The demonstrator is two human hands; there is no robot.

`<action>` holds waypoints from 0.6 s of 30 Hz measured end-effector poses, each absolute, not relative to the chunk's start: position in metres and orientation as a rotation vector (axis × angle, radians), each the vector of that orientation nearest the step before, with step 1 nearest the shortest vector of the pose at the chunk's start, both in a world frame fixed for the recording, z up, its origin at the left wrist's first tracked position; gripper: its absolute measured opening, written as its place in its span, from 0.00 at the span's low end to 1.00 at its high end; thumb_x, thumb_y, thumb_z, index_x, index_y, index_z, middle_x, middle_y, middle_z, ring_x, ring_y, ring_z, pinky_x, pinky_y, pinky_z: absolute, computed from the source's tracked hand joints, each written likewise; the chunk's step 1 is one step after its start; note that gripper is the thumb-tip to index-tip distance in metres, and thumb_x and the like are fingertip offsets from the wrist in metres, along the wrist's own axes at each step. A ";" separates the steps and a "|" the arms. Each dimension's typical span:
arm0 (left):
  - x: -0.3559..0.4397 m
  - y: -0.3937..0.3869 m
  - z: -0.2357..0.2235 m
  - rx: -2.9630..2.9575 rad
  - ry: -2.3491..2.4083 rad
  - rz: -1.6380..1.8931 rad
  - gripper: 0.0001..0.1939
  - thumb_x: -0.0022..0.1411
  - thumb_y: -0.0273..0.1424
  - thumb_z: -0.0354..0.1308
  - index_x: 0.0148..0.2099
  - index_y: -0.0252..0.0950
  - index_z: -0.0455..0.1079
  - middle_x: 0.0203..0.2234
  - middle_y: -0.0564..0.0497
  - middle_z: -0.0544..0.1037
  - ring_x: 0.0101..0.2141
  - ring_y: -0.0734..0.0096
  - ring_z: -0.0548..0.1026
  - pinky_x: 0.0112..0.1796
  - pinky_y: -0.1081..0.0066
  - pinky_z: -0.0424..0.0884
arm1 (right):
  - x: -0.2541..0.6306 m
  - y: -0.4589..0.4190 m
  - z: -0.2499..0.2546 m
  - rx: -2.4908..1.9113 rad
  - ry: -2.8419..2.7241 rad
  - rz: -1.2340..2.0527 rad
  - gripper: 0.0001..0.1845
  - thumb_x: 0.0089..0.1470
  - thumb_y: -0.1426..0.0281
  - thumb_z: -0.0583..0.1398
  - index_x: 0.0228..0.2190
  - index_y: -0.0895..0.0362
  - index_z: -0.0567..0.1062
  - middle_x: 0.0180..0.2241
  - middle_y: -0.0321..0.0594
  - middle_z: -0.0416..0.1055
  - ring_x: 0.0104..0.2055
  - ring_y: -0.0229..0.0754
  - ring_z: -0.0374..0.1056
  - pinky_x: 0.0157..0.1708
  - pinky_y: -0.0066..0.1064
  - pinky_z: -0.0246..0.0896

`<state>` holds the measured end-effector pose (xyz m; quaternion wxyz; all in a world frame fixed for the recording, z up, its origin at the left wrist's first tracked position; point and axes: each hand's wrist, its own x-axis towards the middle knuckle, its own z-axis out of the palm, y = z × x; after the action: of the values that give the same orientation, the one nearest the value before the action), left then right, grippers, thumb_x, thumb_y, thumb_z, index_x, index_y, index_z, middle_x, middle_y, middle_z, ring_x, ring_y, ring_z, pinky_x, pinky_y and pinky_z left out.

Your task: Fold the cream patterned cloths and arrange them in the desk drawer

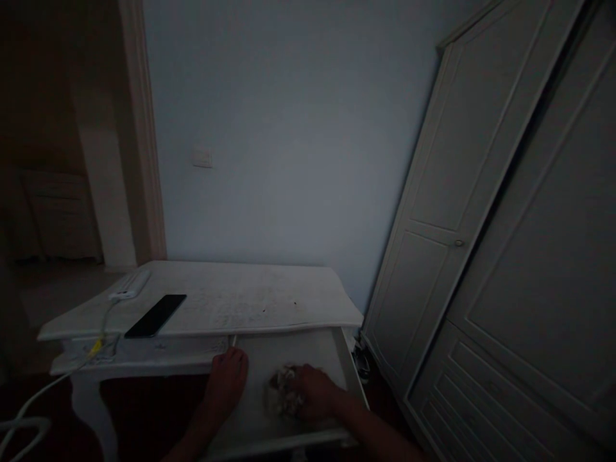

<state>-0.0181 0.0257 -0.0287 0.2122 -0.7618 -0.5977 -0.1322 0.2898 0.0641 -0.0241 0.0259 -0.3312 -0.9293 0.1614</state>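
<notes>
At the far left, a thin white cable [52, 384] with a yellow piece on it runs up to a white oblong plastic block [129, 284] on the white, worn wooden table [216, 282]. Beside the block, a flat black phone [156, 316] lies aslant near the table's front edge. Further right, the left forearm rises from the bottom edge, leaning rightward; the left hand [230, 375] is back up, fingers bent at the left wall of the open white wooden drawer [312, 346]. Whether it grips that wall or just rests there, I cannot tell. The drawer projects from under the tabletop toward the person, its front panel running crosswise. Inside, a crumpled, pale, mottled cloth [290, 401] sits bunched, blurred, with no clear long axis or direction. The right hand [312, 393] clutches it from the right, knuckles up, fingers pointing left, forearm slanting in from the lower right.
</notes>
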 end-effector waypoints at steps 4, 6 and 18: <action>-0.016 0.026 -0.026 -2.138 -1.713 -0.374 0.20 0.66 0.15 0.51 0.50 0.34 0.80 0.46 0.41 0.82 0.50 0.56 0.77 0.49 0.56 0.70 | 0.319 0.067 -0.013 -1.373 -2.526 0.529 0.38 0.51 0.60 0.69 0.64 0.47 0.74 0.68 0.50 0.66 0.67 0.60 0.64 0.66 0.47 0.57; -0.017 0.026 -0.027 -2.136 -1.710 -0.377 0.21 0.66 0.14 0.50 0.51 0.33 0.80 0.47 0.40 0.82 0.51 0.55 0.77 0.50 0.55 0.69 | 0.314 0.074 -0.012 -1.454 -2.409 0.532 0.38 0.51 0.62 0.69 0.63 0.50 0.75 0.69 0.51 0.64 0.69 0.59 0.62 0.67 0.46 0.56; -0.024 0.028 -0.033 -2.133 -1.729 -0.545 0.19 0.64 0.17 0.51 0.49 0.36 0.78 0.45 0.43 0.82 0.48 0.55 0.76 0.49 0.58 0.66 | 0.143 0.084 -0.023 -1.014 -2.641 0.509 0.40 0.44 0.62 0.72 0.60 0.54 0.76 0.59 0.51 0.75 0.59 0.60 0.71 0.62 0.45 0.63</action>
<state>-0.0235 0.0279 -0.0332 0.1704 -0.7507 -0.6088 -0.1919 0.1431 0.0840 -0.0234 0.1333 -0.3497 -0.9106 0.1754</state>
